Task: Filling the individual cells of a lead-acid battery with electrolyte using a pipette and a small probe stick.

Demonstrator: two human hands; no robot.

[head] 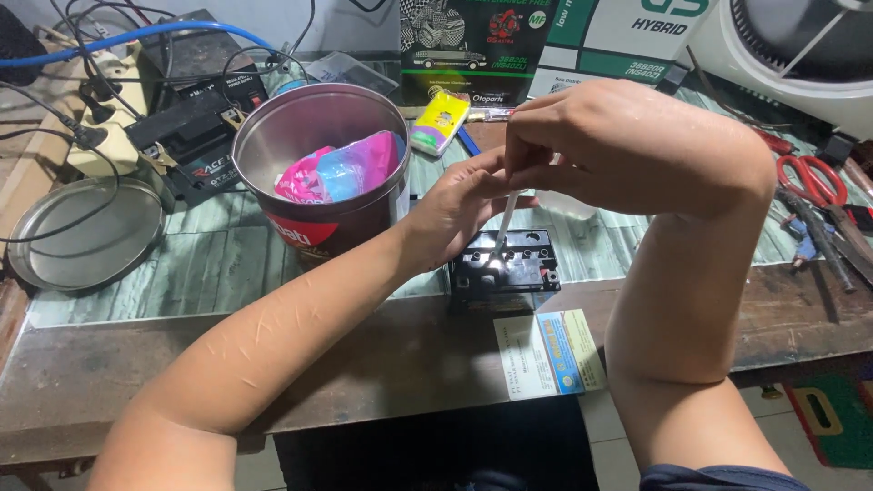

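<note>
A small black battery (506,270) sits near the front edge of the worktop (382,355), and over its top a thin white tube (506,221) points down, pinched between the fingers of the right hand (582,145), which is closed on the tube's upper end. The left hand (459,207) lies just behind the battery with its fingers curled toward the tube, though whether it grips anything cannot be told. Left of the battery stands an open round tin (318,173) holding pink and blue plastic bags (341,170), its metal lid (84,234) farther left, while red-handled scissors (814,182) lie well to the battery's right.
</note>
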